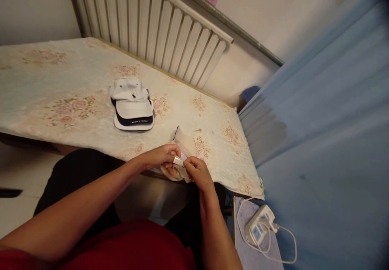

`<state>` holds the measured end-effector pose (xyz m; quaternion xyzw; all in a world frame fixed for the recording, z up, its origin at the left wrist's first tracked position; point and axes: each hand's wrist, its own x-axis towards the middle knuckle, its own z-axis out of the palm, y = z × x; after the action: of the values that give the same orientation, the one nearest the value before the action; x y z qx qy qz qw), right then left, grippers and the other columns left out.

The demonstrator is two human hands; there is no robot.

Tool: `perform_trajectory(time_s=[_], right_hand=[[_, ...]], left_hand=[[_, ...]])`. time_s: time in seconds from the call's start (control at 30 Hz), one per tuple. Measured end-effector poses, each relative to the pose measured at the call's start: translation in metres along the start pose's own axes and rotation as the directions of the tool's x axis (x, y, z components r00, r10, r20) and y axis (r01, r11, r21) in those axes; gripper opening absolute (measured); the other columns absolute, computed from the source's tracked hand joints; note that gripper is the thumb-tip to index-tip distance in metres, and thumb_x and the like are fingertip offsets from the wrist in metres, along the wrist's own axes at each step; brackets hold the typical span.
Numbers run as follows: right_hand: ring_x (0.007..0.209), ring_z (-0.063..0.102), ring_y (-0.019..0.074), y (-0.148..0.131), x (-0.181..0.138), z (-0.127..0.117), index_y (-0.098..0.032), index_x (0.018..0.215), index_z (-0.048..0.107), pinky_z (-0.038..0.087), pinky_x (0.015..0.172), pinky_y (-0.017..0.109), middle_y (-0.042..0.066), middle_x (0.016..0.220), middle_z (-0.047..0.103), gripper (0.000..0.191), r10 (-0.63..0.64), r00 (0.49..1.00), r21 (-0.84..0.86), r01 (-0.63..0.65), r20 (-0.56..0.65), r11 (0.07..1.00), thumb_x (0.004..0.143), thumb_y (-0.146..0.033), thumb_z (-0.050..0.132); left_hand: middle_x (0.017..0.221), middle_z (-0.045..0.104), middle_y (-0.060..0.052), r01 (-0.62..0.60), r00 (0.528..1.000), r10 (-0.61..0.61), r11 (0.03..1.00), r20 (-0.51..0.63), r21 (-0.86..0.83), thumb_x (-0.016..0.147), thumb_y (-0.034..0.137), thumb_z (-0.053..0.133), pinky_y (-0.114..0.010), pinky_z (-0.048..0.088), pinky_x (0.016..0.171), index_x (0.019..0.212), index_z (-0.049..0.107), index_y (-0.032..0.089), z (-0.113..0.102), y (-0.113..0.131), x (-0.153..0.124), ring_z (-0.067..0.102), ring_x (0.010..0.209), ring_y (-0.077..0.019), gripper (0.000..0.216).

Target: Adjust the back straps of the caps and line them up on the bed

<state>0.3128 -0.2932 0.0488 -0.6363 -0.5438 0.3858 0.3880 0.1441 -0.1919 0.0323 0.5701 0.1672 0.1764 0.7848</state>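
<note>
At the table's near edge both my hands work on a beige cap (184,143). My left hand (162,157) is closed, pinching a small white tag or strap end on the cap's back. My right hand (197,171) is closed too, its fingertips gripping the same spot from the right. The cap's beige fabric rises behind my fingers; its lower part is hidden by my hands. A stack of white caps with dark-trimmed brims (133,105) lies farther back on the table, apart from both hands.
The table (60,79) has a pale floral cloth. A white ribbed radiator (170,26) stands behind it. A blue curtain (328,132) hangs on the right. Below right, a white power strip with cable (260,227) lies on a bluish surface.
</note>
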Motion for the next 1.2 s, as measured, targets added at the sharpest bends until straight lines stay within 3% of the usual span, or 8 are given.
perform_trajectory(time_s=[0.17, 0.5, 0.9, 1.2], right_hand=[[0.044, 0.041, 0.0076, 0.006, 0.0, 0.0, -0.019, 0.065, 0.057, 0.032, 0.046, 0.019, -0.007, 0.048, 0.048, 0.023, 0.003, 1.0, -0.012, -0.003, -0.01, 1.0, 0.082, -0.035, 0.057], [0.039, 0.039, 0.0068, 0.013, -0.002, 0.005, -0.019, 0.069, 0.06, 0.031, 0.04, 0.019, -0.008, 0.045, 0.047, 0.027, 0.092, 0.994, 0.162, -0.1, 0.058, 0.982, 0.077, -0.044, 0.065], [0.032, 0.033, 0.0038, 0.01, 0.0, 0.013, -0.018, 0.064, 0.056, 0.023, 0.035, 0.017, -0.008, 0.041, 0.05, 0.024, 0.13, 0.985, 0.374, -0.164, 0.114, 0.913, 0.072, -0.038, 0.067], [0.041, 0.042, 0.0056, 0.009, -0.002, 0.009, -0.018, 0.071, 0.059, 0.03, 0.04, 0.017, -0.005, 0.053, 0.057, 0.025, 0.117, 0.989, 0.35, -0.141, 0.089, 0.926, 0.073, -0.041, 0.067]], left_hand=[[0.054, 0.045, 0.011, 0.002, 1.0, -0.002, 1.0, -0.005, -0.01, 0.075, 0.02, 0.064, -0.032, 0.057, 0.056, 0.085, 0.051, 0.018, 0.002, 0.0, -0.001, 0.038, 0.043, -0.0049, 0.017], [0.052, 0.045, 0.011, -0.025, 1.0, 0.026, 0.998, 0.01, -0.057, 0.078, 0.021, 0.063, -0.03, 0.057, 0.056, 0.085, 0.051, 0.018, 0.002, -0.006, -0.001, 0.036, 0.041, -0.0037, 0.014], [0.049, 0.043, 0.012, -0.018, 1.0, 0.019, 0.997, 0.006, -0.08, 0.077, 0.026, 0.067, -0.03, 0.056, 0.055, 0.084, 0.052, 0.018, 0.003, -0.01, 0.001, 0.033, 0.04, -0.0031, 0.018], [0.055, 0.046, 0.011, -0.018, 0.999, 0.015, 0.997, -0.034, -0.076, 0.075, 0.024, 0.065, -0.029, 0.056, 0.056, 0.084, 0.051, 0.019, 0.004, -0.007, -0.003, 0.035, 0.041, -0.0029, 0.018]])
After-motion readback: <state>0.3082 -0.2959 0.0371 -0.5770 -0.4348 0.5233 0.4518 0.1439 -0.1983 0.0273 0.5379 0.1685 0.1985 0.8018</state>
